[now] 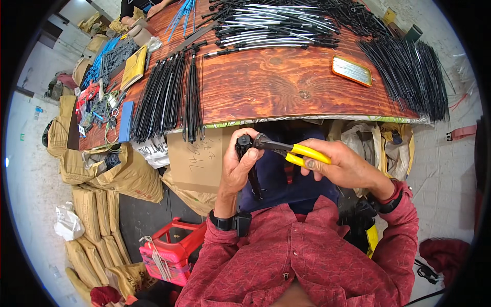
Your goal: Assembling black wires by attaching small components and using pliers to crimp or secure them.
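My left hand [235, 171] is closed around a black rod-like part [244, 141], its round end up between thumb and fingers. A thin dark length hangs below that hand over my lap. In my right hand [343, 162] are pliers with yellow handles [309, 154], the fingers wrapped round the grips. The dark jaws of the pliers meet the left hand's fingers beside the round end; whether they bite on the part cannot be made out. Both hands are above my lap, just in front of the table edge.
The wooden table [245, 97] bears bundles of black rods [163, 97], silver-and-black rods [276, 25], more black rods [409, 71] and a shallow orange-rimmed tin [352, 70]. Beneath stands a cardboard box [197, 163]. Sacks [128, 174] and a red plastic stool [171, 250] are at left. Another person's hand [159, 7] shows far left.
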A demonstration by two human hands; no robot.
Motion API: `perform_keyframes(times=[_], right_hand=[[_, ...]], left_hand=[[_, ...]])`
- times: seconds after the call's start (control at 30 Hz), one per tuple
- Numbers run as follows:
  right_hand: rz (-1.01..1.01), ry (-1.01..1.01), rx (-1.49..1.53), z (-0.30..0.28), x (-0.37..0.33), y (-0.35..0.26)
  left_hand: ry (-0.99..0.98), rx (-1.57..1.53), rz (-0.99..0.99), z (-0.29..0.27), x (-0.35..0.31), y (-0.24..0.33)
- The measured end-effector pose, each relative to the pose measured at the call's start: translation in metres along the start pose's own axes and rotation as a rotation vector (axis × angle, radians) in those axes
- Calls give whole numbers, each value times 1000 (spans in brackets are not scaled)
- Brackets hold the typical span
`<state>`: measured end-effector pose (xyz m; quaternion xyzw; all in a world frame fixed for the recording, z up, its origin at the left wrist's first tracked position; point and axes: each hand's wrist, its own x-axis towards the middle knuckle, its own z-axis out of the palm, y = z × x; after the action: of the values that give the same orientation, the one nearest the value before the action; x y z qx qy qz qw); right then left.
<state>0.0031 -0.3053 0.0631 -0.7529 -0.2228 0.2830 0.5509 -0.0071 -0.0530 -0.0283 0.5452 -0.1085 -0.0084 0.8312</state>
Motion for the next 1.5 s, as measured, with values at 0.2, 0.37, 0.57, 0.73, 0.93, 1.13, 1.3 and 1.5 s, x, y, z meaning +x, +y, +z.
perform_keyframes(times=[0.2, 0.37, 0.57, 0.73, 0.93, 1.13, 1.3, 1.5], right_hand=[[87, -89, -104, -20, 1, -17], [71, -116, -191, -29, 0, -20], [17, -124, -249, -38, -1, -18], [44, -111, -252, -29, 0, -16], [-34, 14, -153, -5, 11, 5], [29, 7, -8, -11, 17, 1], [33, -12, -41, -8, 16, 1], [-57, 95, -236, -4, 10, -5]], left_hand=[[-55, 25, -22, 1, 0, 1], [-153, 66, -21, -4, 1, -2], [-179, 212, -40, -1, -1, -1], [-155, 468, 12, 6, -2, 6], [-76, 90, -56, -10, 9, -7], [-122, -243, -89, -25, 17, -13], [-138, -205, -83, -22, 17, -13], [-97, 69, -86, -7, 12, -1]])
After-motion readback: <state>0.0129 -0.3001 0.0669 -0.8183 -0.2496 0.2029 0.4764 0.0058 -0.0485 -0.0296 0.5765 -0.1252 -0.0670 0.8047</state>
